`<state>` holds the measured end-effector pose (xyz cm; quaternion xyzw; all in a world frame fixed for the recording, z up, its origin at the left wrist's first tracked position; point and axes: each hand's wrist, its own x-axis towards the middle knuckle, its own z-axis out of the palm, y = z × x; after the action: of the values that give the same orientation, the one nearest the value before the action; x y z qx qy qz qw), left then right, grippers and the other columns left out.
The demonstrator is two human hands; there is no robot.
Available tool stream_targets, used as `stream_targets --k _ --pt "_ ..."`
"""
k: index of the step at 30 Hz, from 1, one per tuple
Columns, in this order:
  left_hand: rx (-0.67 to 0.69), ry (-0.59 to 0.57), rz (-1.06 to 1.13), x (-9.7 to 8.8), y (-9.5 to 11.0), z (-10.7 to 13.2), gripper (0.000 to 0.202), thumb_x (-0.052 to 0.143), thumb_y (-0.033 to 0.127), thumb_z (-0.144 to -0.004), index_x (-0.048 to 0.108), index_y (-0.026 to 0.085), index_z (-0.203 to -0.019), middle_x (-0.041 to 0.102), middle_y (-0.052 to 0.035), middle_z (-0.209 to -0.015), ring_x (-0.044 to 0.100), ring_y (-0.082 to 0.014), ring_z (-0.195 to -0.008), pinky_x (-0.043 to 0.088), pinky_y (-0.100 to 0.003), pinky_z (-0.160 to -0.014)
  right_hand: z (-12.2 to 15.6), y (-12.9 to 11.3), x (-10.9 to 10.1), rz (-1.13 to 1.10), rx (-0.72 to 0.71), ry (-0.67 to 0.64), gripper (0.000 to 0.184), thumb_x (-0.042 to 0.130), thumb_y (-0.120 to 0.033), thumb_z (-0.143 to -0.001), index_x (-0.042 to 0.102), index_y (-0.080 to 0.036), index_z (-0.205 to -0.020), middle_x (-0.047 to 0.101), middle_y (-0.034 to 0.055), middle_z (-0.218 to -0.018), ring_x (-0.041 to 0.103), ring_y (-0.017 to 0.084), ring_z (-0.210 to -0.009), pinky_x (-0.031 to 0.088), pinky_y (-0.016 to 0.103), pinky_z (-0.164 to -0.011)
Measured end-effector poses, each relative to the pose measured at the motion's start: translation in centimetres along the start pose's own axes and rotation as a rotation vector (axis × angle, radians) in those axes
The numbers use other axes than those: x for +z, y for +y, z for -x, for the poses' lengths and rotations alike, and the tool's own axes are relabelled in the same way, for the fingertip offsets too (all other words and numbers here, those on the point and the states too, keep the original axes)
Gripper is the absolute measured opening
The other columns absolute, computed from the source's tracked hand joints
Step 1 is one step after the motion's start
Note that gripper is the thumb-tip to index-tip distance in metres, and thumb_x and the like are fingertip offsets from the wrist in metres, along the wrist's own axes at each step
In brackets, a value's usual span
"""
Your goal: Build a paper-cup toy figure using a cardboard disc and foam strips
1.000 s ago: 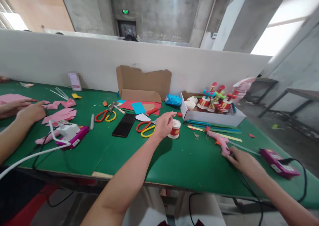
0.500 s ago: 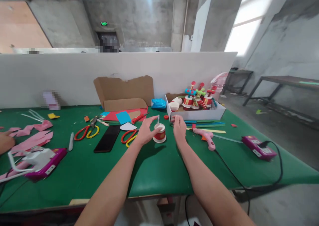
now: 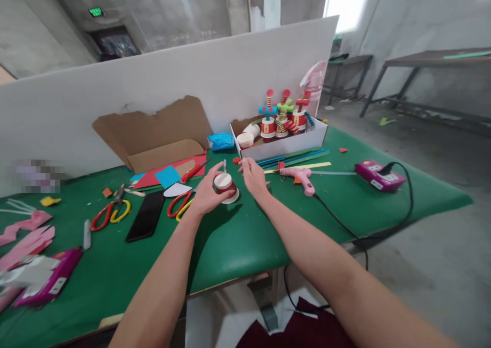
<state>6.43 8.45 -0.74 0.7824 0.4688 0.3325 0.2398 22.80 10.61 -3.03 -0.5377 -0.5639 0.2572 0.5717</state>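
"Which step are we at?"

"Steadying, we judge, on our smooth green tabletop [image 3: 238, 258], near the shallow white cardboard tray [image 3: 284, 145]."

"And our fingers?"

"Our right hand [image 3: 253, 178] has them together; whether they pinch anything, we can't tell. Our left hand [image 3: 204, 199] curves them apart around the tapered, red-banded paper cup [image 3: 223, 181], standing wide end down on the tabletop; we can't tell if they press."

"Next?"

"That seems to call for light pressure, since thin paper dents."
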Motion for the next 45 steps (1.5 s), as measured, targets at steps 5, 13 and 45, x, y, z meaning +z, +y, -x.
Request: stream_targets --k 5,13,45 --pt "-0.036 0.020 -0.001 0.1 0.0 0.2 0.089 0.072 0.036 -0.065 0.030 0.024 -0.142 0.059 -0.0079 -0.119 0.056 -0.0236 -0.111 0.041 -0.040 -0.098 0.1 0.1 0.0 0.028 0.018 -0.025 0.031 0.030 -0.036 -0.094 0.055 -0.022 -0.086 0.062 -0.0007 -0.071 0.058 0.014 -0.067 0.042 0.025 -0.069" --pt "-0.007 0.037 -0.042 0.2 0.1 0.1 0.084 0.070 0.034 -0.066 0.032 0.023 -0.141 0.060 -0.0079 -0.116 0.057 -0.0249 -0.111 0.043 -0.041 -0.097 0.1 0.5 0.3 0.019 0.035 -0.057 0.032 0.029 -0.038 -0.094 0.055 -0.022 -0.085 0.063 -0.0008 -0.071 0.058 0.014 -0.067 0.043 0.025 -0.066" --pt "0.020 0.075 -0.011 0.2 0.3 0.1 0.081 0.069 0.028 -0.066 0.035 0.022 -0.139 0.064 -0.0044 -0.103 0.062 -0.0207 -0.093 0.047 -0.036 -0.088 0.0 0.2 -0.3 0.310 0.127 -0.363 0.039 0.028 -0.040 -0.096 0.058 -0.021 -0.081 0.066 0.0040 -0.067 0.061 0.020 -0.075 0.040 0.030 -0.069"
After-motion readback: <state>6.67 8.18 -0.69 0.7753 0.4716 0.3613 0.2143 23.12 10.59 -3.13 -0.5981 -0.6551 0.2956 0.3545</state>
